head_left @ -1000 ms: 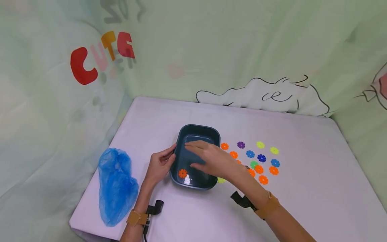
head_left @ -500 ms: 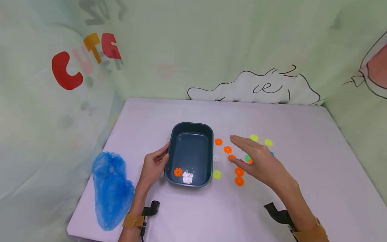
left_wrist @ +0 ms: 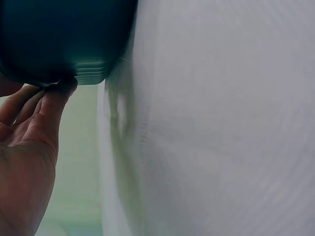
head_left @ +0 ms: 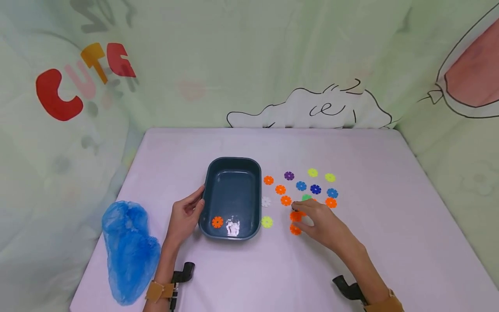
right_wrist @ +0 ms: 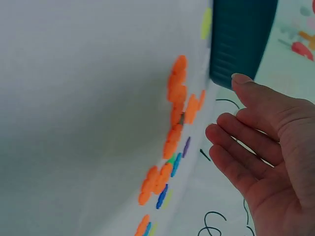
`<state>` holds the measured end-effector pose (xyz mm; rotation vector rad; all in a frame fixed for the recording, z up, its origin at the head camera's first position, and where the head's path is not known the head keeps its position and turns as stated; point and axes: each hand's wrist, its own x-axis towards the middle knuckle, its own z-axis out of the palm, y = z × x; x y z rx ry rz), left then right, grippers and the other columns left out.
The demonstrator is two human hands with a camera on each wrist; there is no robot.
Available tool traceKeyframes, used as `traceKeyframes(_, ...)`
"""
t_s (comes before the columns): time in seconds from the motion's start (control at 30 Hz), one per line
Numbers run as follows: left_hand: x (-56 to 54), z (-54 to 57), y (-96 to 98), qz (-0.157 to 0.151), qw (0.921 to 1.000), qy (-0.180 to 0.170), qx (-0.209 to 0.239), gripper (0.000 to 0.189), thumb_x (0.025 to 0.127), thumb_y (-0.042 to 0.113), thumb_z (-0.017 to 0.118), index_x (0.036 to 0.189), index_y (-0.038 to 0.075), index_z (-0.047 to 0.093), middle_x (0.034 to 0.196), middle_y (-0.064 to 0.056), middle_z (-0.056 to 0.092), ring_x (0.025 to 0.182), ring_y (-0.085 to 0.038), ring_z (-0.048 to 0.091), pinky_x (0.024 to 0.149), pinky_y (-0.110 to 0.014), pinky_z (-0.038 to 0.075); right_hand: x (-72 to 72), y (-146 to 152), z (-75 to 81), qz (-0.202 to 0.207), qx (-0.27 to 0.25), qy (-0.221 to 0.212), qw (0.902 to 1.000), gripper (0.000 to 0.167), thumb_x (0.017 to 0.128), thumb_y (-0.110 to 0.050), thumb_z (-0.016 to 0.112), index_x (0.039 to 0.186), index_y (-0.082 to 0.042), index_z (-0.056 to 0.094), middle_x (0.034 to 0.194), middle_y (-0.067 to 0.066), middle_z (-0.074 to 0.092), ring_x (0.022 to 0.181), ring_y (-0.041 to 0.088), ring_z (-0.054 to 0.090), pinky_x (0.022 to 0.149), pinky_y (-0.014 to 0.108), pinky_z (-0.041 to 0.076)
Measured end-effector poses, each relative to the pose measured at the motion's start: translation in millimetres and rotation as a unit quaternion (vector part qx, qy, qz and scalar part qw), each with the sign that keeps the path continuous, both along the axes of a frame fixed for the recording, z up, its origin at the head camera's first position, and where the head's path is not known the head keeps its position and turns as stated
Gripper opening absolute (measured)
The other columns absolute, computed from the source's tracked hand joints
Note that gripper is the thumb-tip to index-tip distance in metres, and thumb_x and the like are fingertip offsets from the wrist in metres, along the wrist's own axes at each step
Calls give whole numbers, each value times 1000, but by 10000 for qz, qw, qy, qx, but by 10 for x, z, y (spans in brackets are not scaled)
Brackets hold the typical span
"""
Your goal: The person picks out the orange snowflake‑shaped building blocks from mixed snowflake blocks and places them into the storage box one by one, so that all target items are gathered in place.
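A dark teal plastic tray (head_left: 234, 195) stands on the table with one orange notched disc (head_left: 217, 222) lying in it. My left hand (head_left: 184, 219) grips the tray's left edge, the thumb and fingers at its wall (left_wrist: 88, 59) in the left wrist view. My right hand (head_left: 325, 223) is over the loose flower-shaped plastic discs, thumb and fingers apart, its tips near an orange disc (head_left: 296, 229). In the right wrist view nothing is between its fingers, and a row of orange discs (right_wrist: 177, 78) lies below. A small dark disc (head_left: 295, 207) is partly hidden by my fingertips.
Purple (head_left: 289, 176), blue, yellow, green, white and orange discs lie scattered right of the tray. A crumpled blue plastic bag (head_left: 130, 251) lies at the table's left edge. A light cloth wall with drawings (head_left: 327, 108) stands behind the table (head_left: 390, 242).
My right hand has moved from above the tray rightward, then down over the loose discs. The left hand keeps its grip on the tray. The whole head view has shifted.
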<state>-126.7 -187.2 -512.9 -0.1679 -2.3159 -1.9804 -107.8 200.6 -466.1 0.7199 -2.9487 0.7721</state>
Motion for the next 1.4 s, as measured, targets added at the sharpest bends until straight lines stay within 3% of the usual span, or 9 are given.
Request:
traceKeyframes(0.23, -26, -33, 23, -92, 9999, -24, -86, 45, 108, 0, 62, 153, 0, 58, 155, -17, 59, 137, -37, 63, 103, -18, 54, -5, 4, -123, -84, 275, -50, 9996, 45, 84, -3, 91, 127, 1, 77, 125, 18, 77, 119, 38, 71, 94, 49, 64)
traceKeyframes(0.53, 9, -22, -13, 50, 10000, 4, -85, 45, 107, -3, 61, 152, -1, 58, 155, -18, 59, 137, -39, 63, 102, -18, 54, -75, 6, -177, 351, 260, 237, 9988, 39, 83, 2, 91, 120, 2, 80, 120, 16, 79, 117, 38, 73, 94, 48, 64)
traceKeyframes(0.9, 53, -34, -35, 82, 9999, -6, -79, 46, 106, -4, 62, 152, -1, 59, 154, -18, 60, 135, -39, 64, 102, -18, 55, -122, -7, -230, 654, 347, 268, 9969, 37, 81, 6, 90, 116, 4, 80, 115, 16, 79, 114, 39, 73, 93, 48, 64)
traceKeyframes(1.2, -84, 36, 46, -84, 9998, -39, -153, 45, 108, 0, 62, 153, 3, 59, 156, -14, 60, 138, -34, 64, 104, -20, 54, -169, -31, -155, 487, 949, 358, 9937, 35, 80, 7, 90, 114, 0, 82, 111, 15, 79, 111, 36, 73, 89, 44, 66)
traceKeyframes(1.4, -39, 5, 5, 47, 9998, -87, -183, 45, 107, -1, 62, 152, 2, 60, 155, -15, 59, 138, -36, 63, 103, -19, 54, -187, -78, -197, 666, 1063, 429, 9912, 35, 79, 5, 91, 112, -1, 82, 109, 14, 80, 108, 35, 74, 88, 43, 66)
